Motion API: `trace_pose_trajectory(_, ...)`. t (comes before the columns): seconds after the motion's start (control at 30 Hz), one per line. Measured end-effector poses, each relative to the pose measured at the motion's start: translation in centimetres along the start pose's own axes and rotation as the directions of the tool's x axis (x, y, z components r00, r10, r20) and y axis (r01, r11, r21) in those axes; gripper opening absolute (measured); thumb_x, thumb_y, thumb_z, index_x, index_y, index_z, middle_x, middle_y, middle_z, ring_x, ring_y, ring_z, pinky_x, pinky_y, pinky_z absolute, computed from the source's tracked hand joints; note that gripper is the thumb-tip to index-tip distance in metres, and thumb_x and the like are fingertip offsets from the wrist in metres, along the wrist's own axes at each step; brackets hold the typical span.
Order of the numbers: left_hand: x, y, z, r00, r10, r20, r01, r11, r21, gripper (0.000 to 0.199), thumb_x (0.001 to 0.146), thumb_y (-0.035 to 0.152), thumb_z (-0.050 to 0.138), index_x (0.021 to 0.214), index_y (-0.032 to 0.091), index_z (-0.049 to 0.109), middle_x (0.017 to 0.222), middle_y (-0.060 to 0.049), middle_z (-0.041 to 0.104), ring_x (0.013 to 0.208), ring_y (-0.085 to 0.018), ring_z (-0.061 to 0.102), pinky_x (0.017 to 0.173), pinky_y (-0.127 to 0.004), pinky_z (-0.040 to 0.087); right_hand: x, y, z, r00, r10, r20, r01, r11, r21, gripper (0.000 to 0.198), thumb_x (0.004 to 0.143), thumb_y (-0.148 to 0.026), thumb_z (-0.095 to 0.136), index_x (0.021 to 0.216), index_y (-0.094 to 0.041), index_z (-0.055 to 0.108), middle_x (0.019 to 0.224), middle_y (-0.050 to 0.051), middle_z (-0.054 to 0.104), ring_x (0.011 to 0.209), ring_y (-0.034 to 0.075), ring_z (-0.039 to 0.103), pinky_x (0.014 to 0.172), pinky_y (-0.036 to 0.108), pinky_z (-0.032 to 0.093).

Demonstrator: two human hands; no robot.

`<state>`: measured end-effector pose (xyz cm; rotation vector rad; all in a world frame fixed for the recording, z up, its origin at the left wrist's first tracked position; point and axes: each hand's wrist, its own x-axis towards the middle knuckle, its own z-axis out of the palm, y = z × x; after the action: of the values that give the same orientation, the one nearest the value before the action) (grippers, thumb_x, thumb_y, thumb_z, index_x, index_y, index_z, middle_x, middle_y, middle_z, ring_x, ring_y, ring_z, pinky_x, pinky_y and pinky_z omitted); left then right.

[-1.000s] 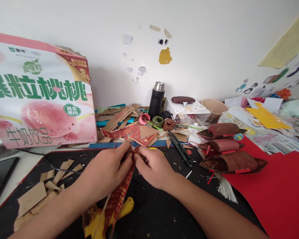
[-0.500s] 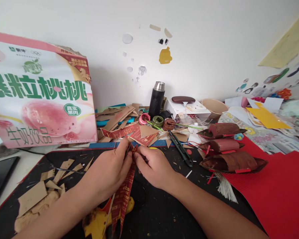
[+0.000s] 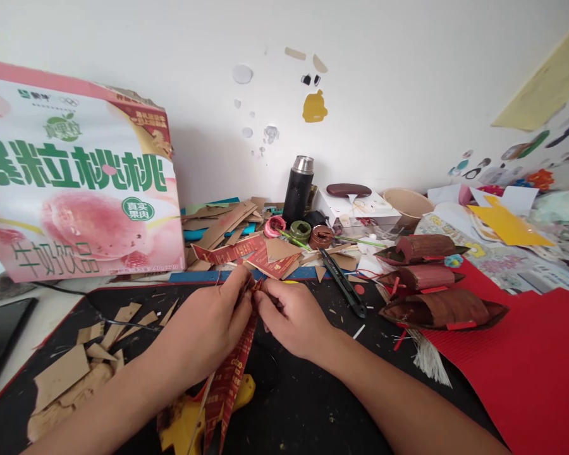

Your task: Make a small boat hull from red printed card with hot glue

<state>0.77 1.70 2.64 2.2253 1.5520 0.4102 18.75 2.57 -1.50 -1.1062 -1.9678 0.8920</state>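
Observation:
My left hand [image 3: 220,313] is closed round the upper end of red printed cardboard strips [image 3: 231,376], which hang down toward me. My right hand [image 3: 294,313] pinches the same end from the other side, its fingertips touching or nearly touching the left ones. The exact spot between the fingertips is mostly hidden. Below the strips lies a yellow tool [image 3: 184,426], possibly a glue gun, partly covered by them. Close beyond my hands are red printed cardboard scraps [image 3: 270,260] and a blue strip [image 3: 184,277].
A large drink carton [image 3: 80,183] stands at the left, with cardboard scraps [image 3: 61,373] before it. Open paint jars [image 3: 300,232], a black flask [image 3: 298,189] and a utility knife [image 3: 342,284] lie beyond. Several small model boats [image 3: 446,308] rest at right beside red corrugated sheet [image 3: 526,360].
The hanging ends of the red cardboard strips have swung slightly to the left. Both hands keep nearly the same place and grip.

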Motion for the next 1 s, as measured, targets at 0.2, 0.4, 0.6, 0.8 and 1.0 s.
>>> trace_pose_trajectory(0.2, -0.33, -0.04, -0.20, 1.000, 0.003, -0.024, -0.005, 0.995, -0.098, 0.012, 0.102, 0.037, 0.038, 0.096, 0.028, 0.044, 0.070, 0.002, 0.060, 0.062, -0.024, 0.060, 0.059, -0.034, 0.032, 0.01, -0.10, -0.09, 0.996, -0.078, -0.032, 0.077, 0.996, -0.043, 0.030, 0.102, -0.024, 0.051, 0.073, -0.023, 0.043, 0.062, -0.004, 0.050, 0.056, 0.012, 0.044, 0.058, 0.026, 0.030)
trace_pose_trajectory(0.4, -0.27, 0.29, -0.35, 0.996, 0.007, -0.091, -0.024, 0.982, -0.188, 0.017, 0.103, 0.039, 0.042, 0.090, 0.028, 0.047, 0.071, 0.004, 0.061, 0.063, -0.021, 0.056, 0.060, -0.033, 0.035, -0.13, -0.31, -0.29, 0.998, -0.058, -0.026, 0.058, 0.998, -0.001, 0.029, 0.103, -0.026, 0.049, 0.075, -0.023, 0.045, 0.060, -0.004, 0.053, 0.054, 0.012, 0.048, 0.057, 0.025, 0.032)
trace_pose_trajectory(0.6, -0.19, 0.22, -0.11, 0.994, 0.014, -0.108, -0.037, 0.977, -0.212, 0.018, 0.103, 0.040, 0.043, 0.092, 0.028, 0.049, 0.074, 0.003, 0.064, 0.063, -0.020, 0.058, 0.061, -0.033, 0.037, -0.12, -0.29, -0.35, 0.997, -0.064, -0.041, 0.063, 0.998, -0.031, 0.030, 0.102, -0.027, 0.050, 0.074, -0.023, 0.042, 0.060, -0.005, 0.047, 0.054, 0.012, 0.044, 0.056, 0.025, 0.030)
trace_pose_trajectory(0.8, -0.12, 0.19, -0.24, 0.997, 0.007, -0.078, -0.019, 0.988, -0.156, 0.020, 0.102, 0.039, 0.042, 0.086, 0.028, 0.046, 0.071, 0.003, 0.062, 0.062, -0.021, 0.058, 0.059, -0.033, 0.034, -0.07, -0.24, -0.27, 0.995, -0.092, -0.046, 0.089, 0.993, -0.077, 0.030, 0.101, -0.026, 0.050, 0.073, -0.023, 0.042, 0.063, -0.004, 0.047, 0.056, 0.012, 0.042, 0.057, 0.027, 0.028)
trace_pose_trajectory(1.0, -0.17, 0.18, -0.24, 0.998, 0.016, -0.057, -0.028, 0.977, -0.210, 0.021, 0.102, 0.040, 0.043, 0.086, 0.027, 0.047, 0.072, 0.004, 0.062, 0.064, -0.020, 0.057, 0.060, -0.032, 0.036, -0.16, -0.26, -0.21, 0.996, -0.081, -0.033, 0.079, 0.996, -0.047, 0.030, 0.100, -0.025, 0.051, 0.072, -0.023, 0.042, 0.062, -0.005, 0.046, 0.056, 0.012, 0.041, 0.057, 0.027, 0.027)
